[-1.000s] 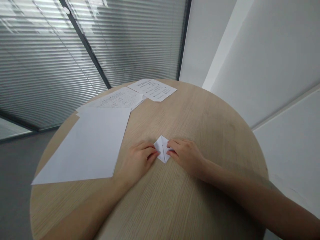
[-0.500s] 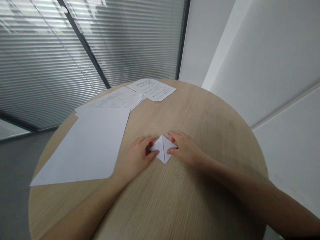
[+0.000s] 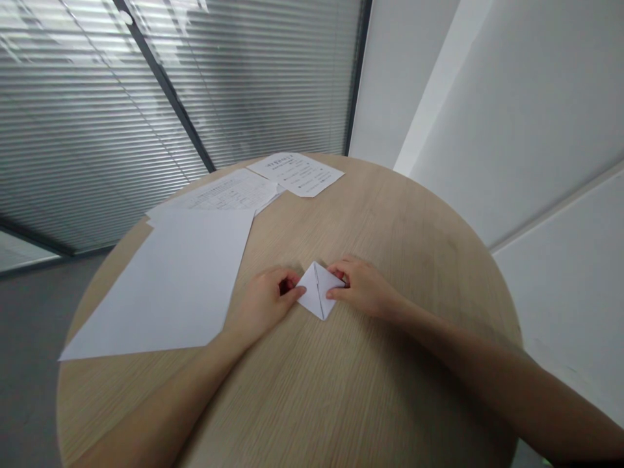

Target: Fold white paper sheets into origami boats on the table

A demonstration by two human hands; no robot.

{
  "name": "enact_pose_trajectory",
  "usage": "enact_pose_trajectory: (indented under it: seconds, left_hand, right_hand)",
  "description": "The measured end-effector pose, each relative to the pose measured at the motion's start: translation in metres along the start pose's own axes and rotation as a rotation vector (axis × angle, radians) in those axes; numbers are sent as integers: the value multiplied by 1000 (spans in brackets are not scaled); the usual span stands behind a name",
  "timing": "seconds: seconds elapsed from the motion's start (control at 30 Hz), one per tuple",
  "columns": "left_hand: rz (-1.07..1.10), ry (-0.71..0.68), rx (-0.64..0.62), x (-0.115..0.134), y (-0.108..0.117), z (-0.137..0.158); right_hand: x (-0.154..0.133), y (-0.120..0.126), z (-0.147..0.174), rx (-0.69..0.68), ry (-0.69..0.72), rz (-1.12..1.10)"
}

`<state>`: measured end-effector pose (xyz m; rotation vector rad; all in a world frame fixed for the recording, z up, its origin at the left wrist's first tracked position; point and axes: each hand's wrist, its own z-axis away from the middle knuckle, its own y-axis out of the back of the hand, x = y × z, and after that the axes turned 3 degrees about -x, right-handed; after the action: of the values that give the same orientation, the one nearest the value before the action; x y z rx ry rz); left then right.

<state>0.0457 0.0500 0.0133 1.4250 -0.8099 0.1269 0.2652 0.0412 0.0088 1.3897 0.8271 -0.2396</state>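
Observation:
A small diamond of folded white paper lies at the middle of the table, with a slightly gaping seam running from its far tip to its near tip. My left hand pinches its left corner, thumb on top and the other fingers curled at the edge. At the right corner my right hand grips the paper too, its thumb on the upper face and the curled fingers partly under the edge. The underside of the folded paper is hidden.
The round wooden table carries a large blank white sheet on the left, overhanging the edge. Behind it lie printed sheets and another printed page. Window blinds and a white wall stand beyond.
The fingers of my left hand have curled in and drawn slightly left. My right fingers have closed more at the right corner. The seam in the folded paper gapes a little more.

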Motion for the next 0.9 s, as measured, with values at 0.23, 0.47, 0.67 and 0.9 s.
enact_pose_trajectory:
  seconds: [0.23, 0.47, 0.67, 0.9]
  left_hand:
    - [-60, 61, -2, -6, -3, -2]
    - [-44, 33, -31, -15, -2, -2]
    - [-101, -153, -112, -18, 7, 0]
    - [-473, -290, -80, -8, 6, 10]
  right_hand:
    - [6, -1, -2, 24, -87, -43]
    - [4, -3, 0, 64, -64, -14]
    - [5, -2, 5, 64, 116, 50]
    - [17, -3, 10, 23, 388, 343]
